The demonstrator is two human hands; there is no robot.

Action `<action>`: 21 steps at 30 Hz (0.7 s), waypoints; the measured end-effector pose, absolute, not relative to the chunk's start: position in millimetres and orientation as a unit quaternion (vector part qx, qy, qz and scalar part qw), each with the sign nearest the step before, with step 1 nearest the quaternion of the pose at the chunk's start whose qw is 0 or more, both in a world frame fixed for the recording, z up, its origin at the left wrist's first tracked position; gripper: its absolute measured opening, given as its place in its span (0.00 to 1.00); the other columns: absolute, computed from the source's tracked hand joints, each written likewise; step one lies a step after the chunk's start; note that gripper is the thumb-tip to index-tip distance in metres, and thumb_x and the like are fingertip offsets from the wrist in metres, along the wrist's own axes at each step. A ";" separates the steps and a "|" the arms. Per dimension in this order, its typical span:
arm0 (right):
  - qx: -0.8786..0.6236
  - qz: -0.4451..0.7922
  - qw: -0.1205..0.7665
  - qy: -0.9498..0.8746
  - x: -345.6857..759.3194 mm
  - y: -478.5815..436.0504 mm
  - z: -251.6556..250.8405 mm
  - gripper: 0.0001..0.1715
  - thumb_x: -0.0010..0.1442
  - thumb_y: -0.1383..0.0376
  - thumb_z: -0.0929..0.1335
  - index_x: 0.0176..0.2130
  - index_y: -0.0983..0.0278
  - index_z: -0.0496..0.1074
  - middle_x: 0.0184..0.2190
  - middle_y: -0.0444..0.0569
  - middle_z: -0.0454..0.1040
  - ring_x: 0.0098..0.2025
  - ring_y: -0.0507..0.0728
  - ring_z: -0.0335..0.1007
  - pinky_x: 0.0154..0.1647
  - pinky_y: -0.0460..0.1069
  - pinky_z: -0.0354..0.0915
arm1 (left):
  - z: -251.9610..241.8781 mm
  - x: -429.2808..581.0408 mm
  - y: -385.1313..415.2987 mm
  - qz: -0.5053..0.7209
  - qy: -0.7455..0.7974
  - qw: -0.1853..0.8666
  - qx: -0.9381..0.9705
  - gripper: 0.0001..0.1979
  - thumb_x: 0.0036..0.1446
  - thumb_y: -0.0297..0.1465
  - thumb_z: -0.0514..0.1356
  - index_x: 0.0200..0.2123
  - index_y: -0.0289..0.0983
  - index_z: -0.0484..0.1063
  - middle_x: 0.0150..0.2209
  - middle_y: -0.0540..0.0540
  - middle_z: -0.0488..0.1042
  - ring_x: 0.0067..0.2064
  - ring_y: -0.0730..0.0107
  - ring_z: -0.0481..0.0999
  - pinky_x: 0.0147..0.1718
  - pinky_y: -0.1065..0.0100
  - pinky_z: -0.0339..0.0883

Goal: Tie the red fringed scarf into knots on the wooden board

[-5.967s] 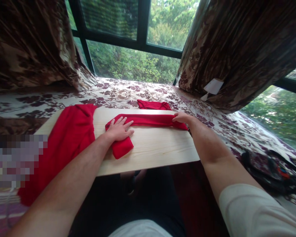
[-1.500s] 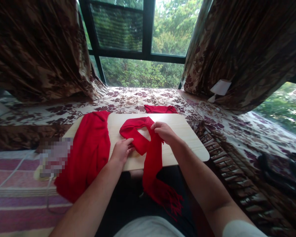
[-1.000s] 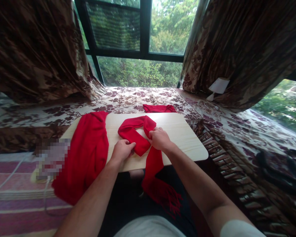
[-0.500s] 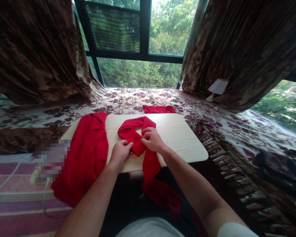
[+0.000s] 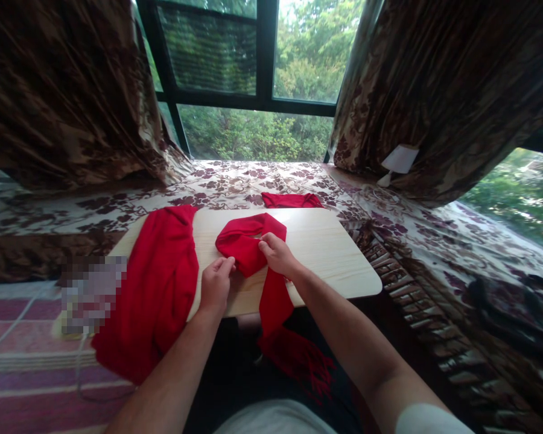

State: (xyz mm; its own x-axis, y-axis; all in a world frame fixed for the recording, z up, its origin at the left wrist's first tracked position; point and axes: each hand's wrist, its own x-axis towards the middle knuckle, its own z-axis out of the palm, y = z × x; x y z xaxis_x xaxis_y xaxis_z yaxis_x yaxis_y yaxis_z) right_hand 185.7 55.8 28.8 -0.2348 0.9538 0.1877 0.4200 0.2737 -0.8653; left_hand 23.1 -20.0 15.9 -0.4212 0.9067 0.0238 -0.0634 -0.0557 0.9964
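A red scarf point(image 5: 248, 256) lies in a loop on the pale wooden table point(image 5: 330, 259). Its fringed tail hangs over the front edge toward my lap. My left hand point(image 5: 217, 277) pinches the loop's near left edge between thumb and fingers. On the loop's right side, my right hand point(image 5: 277, 253) grips the fabric close to where the tail crosses under. Only a narrow gap shows inside the loop. To the left, a larger red cloth point(image 5: 163, 271) is draped over the table's end and hangs down.
Another folded red cloth point(image 5: 292, 200) rests beyond the table's far edge on the floral-covered sill point(image 5: 226, 181). A small white lamp point(image 5: 399, 161) stands at the right by the curtain. A black bag-like item point(image 5: 511, 313) lies at far right. A striped cover point(image 5: 18, 361) is at lower left.
The near part of the scarf loop has been pulled upward and flattened, narrowing the opening. My left hand shifted slightly left; my right hand closed on the fabric.
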 end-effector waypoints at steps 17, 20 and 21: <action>-0.383 0.596 0.473 -0.524 181.6 54.9 36.1 0.23 0.51 0.66 0.66 0.48 0.63 0.71 0.31 0.43 0.75 0.27 0.50 0.66 0.30 0.45 0.62 | 21.2 27.0 -42.2 0.498 0.642 0.267 0.518 0.06 0.54 0.32 0.60 0.29 0.40 0.77 0.27 0.51 0.76 0.32 0.66 0.73 0.34 0.70 0.63; -0.352 0.617 0.479 -0.515 182.1 53.9 36.3 0.23 0.47 0.68 0.68 0.45 0.63 0.73 0.33 0.44 0.78 0.29 0.51 0.69 0.31 0.44 0.63 | 18.2 23.2 -33.9 0.513 0.619 0.261 0.535 0.09 0.51 0.30 0.60 0.34 0.41 0.80 0.34 0.48 0.79 0.38 0.63 0.75 0.41 0.69 0.66; -0.343 0.622 0.483 -0.512 182.2 54.1 36.3 0.23 0.45 0.68 0.68 0.44 0.63 0.73 0.34 0.44 0.78 0.30 0.51 0.70 0.31 0.44 0.63 | 16.8 21.8 -29.7 0.517 0.606 0.269 0.540 0.10 0.49 0.29 0.60 0.33 0.40 0.81 0.35 0.48 0.80 0.40 0.62 0.76 0.44 0.68 0.66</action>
State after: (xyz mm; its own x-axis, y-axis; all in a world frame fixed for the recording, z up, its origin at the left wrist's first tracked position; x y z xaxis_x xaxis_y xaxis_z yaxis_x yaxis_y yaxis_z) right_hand 182.2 54.1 36.3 -0.2986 0.9520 0.0667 -0.2495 -0.0104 -0.9683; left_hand 21.8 -29.7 16.8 -0.2712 0.9339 0.2331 0.3772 -0.1197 0.9184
